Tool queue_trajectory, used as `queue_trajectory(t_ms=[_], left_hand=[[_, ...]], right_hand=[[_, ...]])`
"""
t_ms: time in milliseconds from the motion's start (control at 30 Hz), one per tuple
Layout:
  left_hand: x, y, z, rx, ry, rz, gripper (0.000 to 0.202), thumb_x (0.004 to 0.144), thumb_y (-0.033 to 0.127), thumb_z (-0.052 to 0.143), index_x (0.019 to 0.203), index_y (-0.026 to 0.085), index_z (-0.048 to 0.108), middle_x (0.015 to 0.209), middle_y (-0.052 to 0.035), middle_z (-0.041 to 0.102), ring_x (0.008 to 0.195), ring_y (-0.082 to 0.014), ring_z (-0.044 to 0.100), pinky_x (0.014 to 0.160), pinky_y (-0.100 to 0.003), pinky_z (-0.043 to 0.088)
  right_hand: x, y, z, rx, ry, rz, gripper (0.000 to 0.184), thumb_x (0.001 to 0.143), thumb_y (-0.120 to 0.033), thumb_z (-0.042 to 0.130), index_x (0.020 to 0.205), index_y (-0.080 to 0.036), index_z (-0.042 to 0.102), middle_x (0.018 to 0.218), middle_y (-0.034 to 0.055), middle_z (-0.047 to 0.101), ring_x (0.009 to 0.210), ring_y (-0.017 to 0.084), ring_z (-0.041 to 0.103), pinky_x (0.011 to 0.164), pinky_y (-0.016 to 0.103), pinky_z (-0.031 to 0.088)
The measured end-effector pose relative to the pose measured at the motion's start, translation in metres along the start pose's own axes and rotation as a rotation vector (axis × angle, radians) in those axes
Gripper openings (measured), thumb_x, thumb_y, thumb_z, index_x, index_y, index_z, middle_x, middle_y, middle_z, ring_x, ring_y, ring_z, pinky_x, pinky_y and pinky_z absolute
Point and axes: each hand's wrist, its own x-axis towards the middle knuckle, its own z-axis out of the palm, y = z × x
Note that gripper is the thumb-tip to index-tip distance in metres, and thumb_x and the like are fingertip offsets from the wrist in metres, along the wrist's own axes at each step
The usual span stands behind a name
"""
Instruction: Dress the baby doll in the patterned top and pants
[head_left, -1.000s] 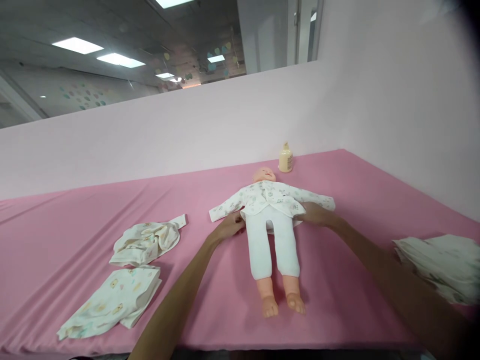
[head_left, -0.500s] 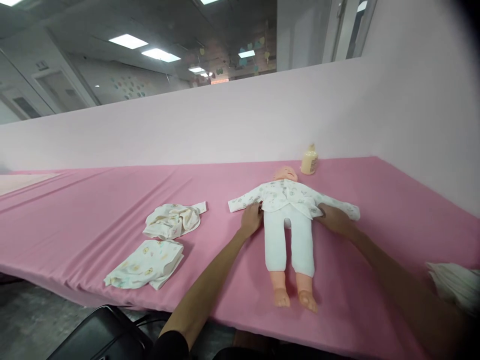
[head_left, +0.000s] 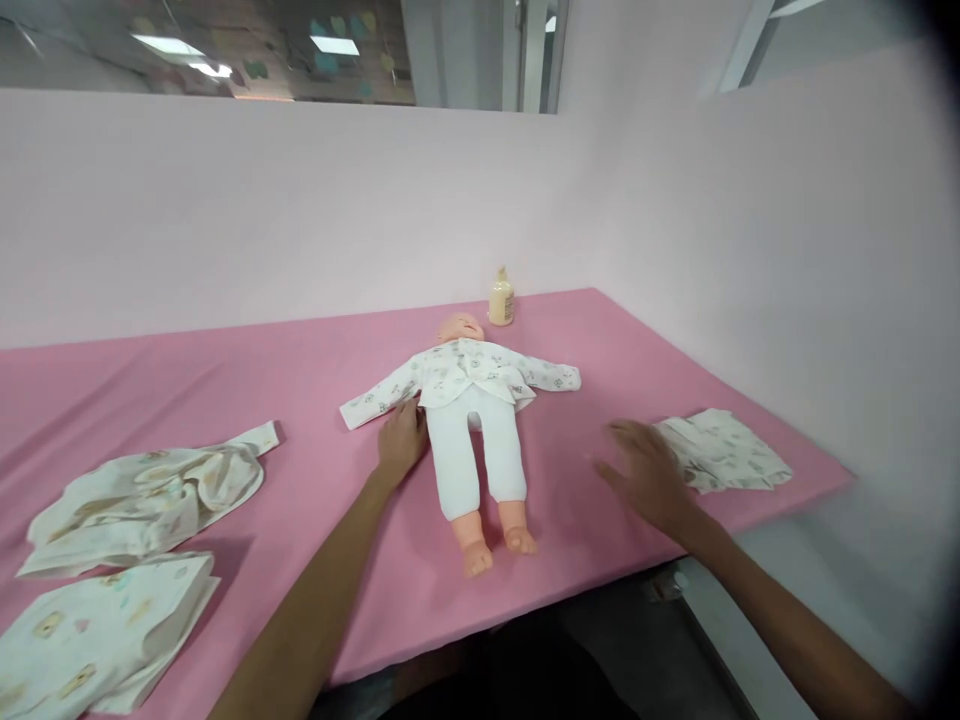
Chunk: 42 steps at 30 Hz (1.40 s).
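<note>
A baby doll [head_left: 474,420] lies on its back on the pink table [head_left: 300,370], dressed in a printed white top and plain white trousers, bare feet toward me. My left hand [head_left: 401,440] rests flat against the doll's hip, just under the top's sleeve. My right hand [head_left: 646,472] hovers open over the cloth to the doll's right, fingers spread, blurred by motion. Just beyond its fingertips lies a folded stack of printed cloths [head_left: 724,450] near the table's right corner.
A cream pump bottle [head_left: 501,297] stands by the back wall behind the doll's head. A crumpled printed garment [head_left: 146,492] and a folded one [head_left: 97,630] lie at the left. Pink walls close the back and right; the table's front edge runs near my arms.
My right hand has left the doll's side and swung right toward the folded cloths. My left hand stays at the doll's hip. The view has turned right.
</note>
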Motion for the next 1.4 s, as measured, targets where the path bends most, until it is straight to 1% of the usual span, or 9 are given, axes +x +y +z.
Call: queue_trajectory(t_ms=[233,433,600,733,800,933,1033,1233,1400], left_hand=[[-0.001,0.003,-0.003,0.036,-0.018,-0.015,0.03,0.096,0.025,0.036,0.115,0.015,0.056,0.116,-0.0141,0.064,0.099,-0.0295,0.062,0.076,-0.035,0.044],[-0.002,0.002,-0.004,0.016,-0.037,-0.023,0.032,0.096,0.026,0.035,0.116,0.015,0.056,0.118,-0.0143,0.062,0.102,-0.029,0.061,0.078,-0.036,0.045],[0.003,0.001,-0.02,-0.155,-0.103,-0.046,0.035,0.094,0.026,0.037,0.123,0.015,0.052,0.12,-0.0142,0.061,0.11,-0.0289,0.056,0.086,-0.039,0.046],[-0.018,0.041,-0.056,-0.216,0.188,-0.122,0.036,0.091,0.027,0.042,0.123,0.014,0.054,0.124,-0.0166,0.055,0.123,-0.032,0.046,0.099,-0.045,0.041],[-0.049,0.082,-0.08,-0.405,0.189,0.03,0.036,0.093,0.033,0.043,0.124,0.017,0.053,0.127,-0.013,0.055,0.123,-0.0273,0.048,0.103,-0.042,0.039],[-0.129,0.169,-0.124,-0.665,-0.333,0.416,0.051,0.091,0.039,0.054,0.14,0.03,0.043,0.142,-0.0054,0.048,0.124,-0.0243,0.049,0.101,-0.038,0.043],[-0.166,0.203,-0.138,-0.738,-0.388,0.394,0.059,0.087,0.036,0.06,0.142,0.029,0.039,0.142,-0.0064,0.048,0.123,-0.0242,0.05,0.094,-0.034,0.045],[-0.163,0.183,-0.146,-0.533,-0.352,0.283,0.015,0.091,0.019,0.041,0.097,0.021,0.055,0.082,-0.0003,0.06,0.072,-0.0152,0.053,0.061,-0.027,0.036],[-0.157,0.162,-0.191,-0.597,-0.415,0.305,0.025,0.096,0.044,0.044,0.098,0.022,0.055,0.083,0.001,0.056,0.073,-0.0132,0.05,0.061,-0.024,0.036]], right_hand=[[-0.059,0.094,-0.023,-0.32,-0.036,0.335,0.061,0.091,-0.059,0.039,0.136,-0.019,0.047,0.13,0.0194,0.057,0.119,0.041,0.051,0.092,0.058,0.043],[-0.054,0.079,-0.029,-0.453,-0.059,0.338,0.04,0.095,-0.038,0.037,0.124,-0.017,0.055,0.112,0.0156,0.065,0.098,0.034,0.062,0.074,0.043,0.047],[-0.032,0.07,-0.078,-0.275,0.123,0.427,0.03,0.092,-0.036,0.042,0.109,-0.022,0.062,0.103,0.0106,0.068,0.086,0.028,0.064,0.069,0.038,0.045],[-0.019,0.035,-0.134,0.147,0.32,0.54,0.031,0.083,-0.036,0.056,0.112,-0.025,0.061,0.099,0.0072,0.07,0.085,0.026,0.065,0.072,0.036,0.047],[-0.016,0.006,-0.155,0.297,0.323,0.509,0.034,0.082,-0.036,0.059,0.113,-0.024,0.062,0.1,0.0081,0.07,0.08,0.024,0.064,0.066,0.034,0.048],[-0.012,-0.054,-0.176,0.431,0.304,0.391,0.038,0.08,-0.038,0.063,0.115,-0.024,0.059,0.094,0.0058,0.069,0.072,0.02,0.063,0.057,0.029,0.047],[-0.01,-0.085,-0.183,0.43,0.199,0.207,0.042,0.083,-0.034,0.06,0.123,-0.024,0.054,0.088,0.0038,0.069,0.066,0.018,0.062,0.053,0.026,0.045],[-0.009,-0.092,-0.198,0.113,0.087,-0.101,0.046,0.089,-0.025,0.045,0.135,-0.024,0.046,0.106,0.0066,0.069,0.074,0.02,0.064,0.061,0.03,0.045],[-0.007,-0.064,-0.196,-0.106,0.041,-0.239,0.047,0.082,-0.019,0.046,0.129,-0.02,0.053,0.128,0.0137,0.057,0.095,0.028,0.064,0.075,0.039,0.049]])
